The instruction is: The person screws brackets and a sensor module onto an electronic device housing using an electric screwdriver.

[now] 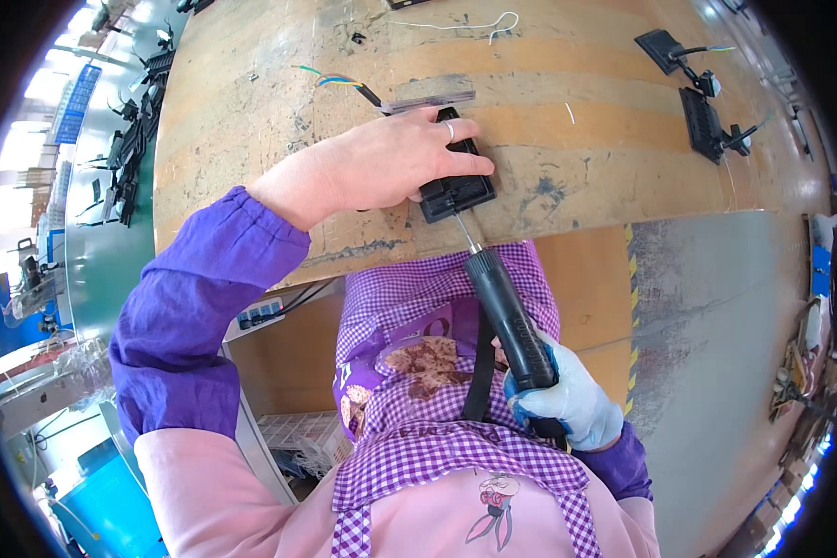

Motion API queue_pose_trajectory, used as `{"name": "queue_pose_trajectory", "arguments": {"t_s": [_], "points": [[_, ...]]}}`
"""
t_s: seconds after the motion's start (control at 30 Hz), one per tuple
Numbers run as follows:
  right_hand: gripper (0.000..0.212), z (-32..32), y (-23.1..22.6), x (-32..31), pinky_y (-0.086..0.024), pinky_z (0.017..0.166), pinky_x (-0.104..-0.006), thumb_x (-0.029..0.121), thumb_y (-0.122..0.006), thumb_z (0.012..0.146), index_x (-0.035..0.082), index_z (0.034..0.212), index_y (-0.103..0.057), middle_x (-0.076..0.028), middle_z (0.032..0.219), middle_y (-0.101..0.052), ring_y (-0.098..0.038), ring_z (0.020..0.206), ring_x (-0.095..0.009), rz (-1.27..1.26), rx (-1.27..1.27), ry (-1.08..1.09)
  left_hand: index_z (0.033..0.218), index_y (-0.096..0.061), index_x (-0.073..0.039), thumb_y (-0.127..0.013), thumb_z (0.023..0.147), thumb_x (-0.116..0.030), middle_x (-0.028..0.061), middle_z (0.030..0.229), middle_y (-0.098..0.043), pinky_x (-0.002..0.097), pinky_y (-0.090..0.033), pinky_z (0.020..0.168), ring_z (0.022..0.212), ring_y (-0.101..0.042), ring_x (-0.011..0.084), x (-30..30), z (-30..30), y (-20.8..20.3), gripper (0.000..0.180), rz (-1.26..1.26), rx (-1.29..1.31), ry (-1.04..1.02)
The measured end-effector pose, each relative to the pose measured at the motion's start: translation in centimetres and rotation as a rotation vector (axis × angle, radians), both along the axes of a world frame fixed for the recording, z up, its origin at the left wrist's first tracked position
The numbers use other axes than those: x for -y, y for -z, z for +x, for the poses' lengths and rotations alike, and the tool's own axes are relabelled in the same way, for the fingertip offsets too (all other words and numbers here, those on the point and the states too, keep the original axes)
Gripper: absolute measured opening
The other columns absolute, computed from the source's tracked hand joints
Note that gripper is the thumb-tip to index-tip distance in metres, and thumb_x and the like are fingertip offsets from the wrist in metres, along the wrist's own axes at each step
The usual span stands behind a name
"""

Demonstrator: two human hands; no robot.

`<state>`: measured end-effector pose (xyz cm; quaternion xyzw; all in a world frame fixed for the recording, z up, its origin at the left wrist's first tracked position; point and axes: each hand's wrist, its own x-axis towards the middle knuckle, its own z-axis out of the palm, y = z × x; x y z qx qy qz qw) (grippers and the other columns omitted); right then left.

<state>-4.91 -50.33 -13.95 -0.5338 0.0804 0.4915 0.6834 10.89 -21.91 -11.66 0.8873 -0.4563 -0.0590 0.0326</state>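
My bare left hand [395, 166], with a ring on one finger, is closed over a black plastic housing [458, 193] near the front edge of the wooden table. The fingers lie across the housing and hold it against the tabletop. A black cable [369, 95] with stripped blue, green and yellow-orange wires sticks out beyond the hand. My gloved right hand [567, 395] grips a black electric screwdriver [510, 316] by its lower end. The driver slants up and to the left, its thin bit [466, 231] meeting the near end of the housing. The screw itself is too small to make out.
Two black units with cables, one nearer [702, 126] and one farther [660, 51], lie at the table's right. A white string [465, 25] lies at the far side. Many dark parts [130, 139] line a green surface on the left. The table's front edge [577, 231] runs below the housing.
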Motion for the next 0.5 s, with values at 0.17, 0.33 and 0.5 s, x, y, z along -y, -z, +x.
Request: {"name": "queue_pose_trajectory", "arguments": {"t_s": [0.17,0.33,0.5], "points": [[0.076,0.06,1.06,0.22,-0.049,0.061,-0.0259,0.009,-0.073,0.062,0.003,0.133,-0.047,-0.006,0.080,-0.060,-0.058,0.065,-0.012,0.046,-0.002,0.017,0.131,-0.052,-0.020,-0.077,0.063,-0.003,0.0031,0.136,-0.048,0.0397,-0.051,0.092,0.111,-0.053,0.0321,-0.10,0.22,0.09,0.075,-0.011,-0.032,0.010],[0.063,-0.08,1.34,0.22,-0.047,0.075,-0.0268,0.012,-0.073,0.070,0.005,0.129,-0.051,-0.001,0.088,-0.060,-0.057,0.080,-0.011,0.132,-0.054,-0.014,0.130,-0.052,-0.019,-0.078,0.063,-0.007,0.0055,0.134,-0.049,0.0420,-0.049,0.094,0.111,-0.053,0.0341,-0.24,0.63,0.56,0.073,-0.053,-0.097,0.029],[0.063,-0.64,1.06,-0.58,-0.048,0.075,-0.0262,0.012,-0.074,0.073,0.004,0.130,-0.048,-0.003,0.089,-0.061,-0.058,0.079,-0.011,0.151,-0.123,-0.024,0.128,-0.053,-0.018,-0.079,0.062,-0.008,0.0070,0.132,-0.049,0.0426,-0.049,0.092,0.108,-0.055,0.0347,-0.21,0.76,0.27,0.072,-0.095,-0.141,0.032]]}}
